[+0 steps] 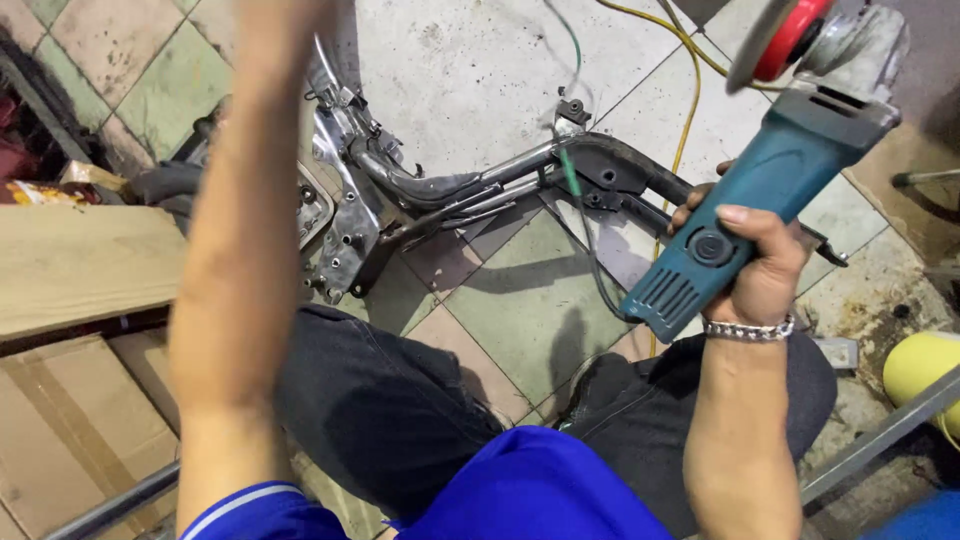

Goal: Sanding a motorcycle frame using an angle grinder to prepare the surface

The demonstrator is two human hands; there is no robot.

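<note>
A tiled floor (520, 310) of pale green and pink squares spreads under everything, and on it lies a bare metal motorcycle frame (450, 190), its dark tubes running from a silvery bracket plate at the left toward the right, where they pass behind the tool. Flat cardboard sheets (60, 420) and a wooden plank (80, 265) sit at the left edge, partly blocked by the raised forearm. The person's knees in dark trousers (390, 400) fill the lower middle, just beside the frame. A yellow cable (685, 110) trails across the floor behind the frame, and a yellow rounded object (920, 365) shows at the right edge. The teal angle grinder (760, 190) is held up off the floor at the upper right, its disc and red guard tilted near the top edge, above the frame's right end. The right hand (755, 260) is clamped around the grinder's body, fingers wrapped over it, a metal bracelet (748, 329) at the wrist. The left arm (240, 250) reaches straight up and out of view, so whether the left hand is closed or spread cannot be told.
</note>
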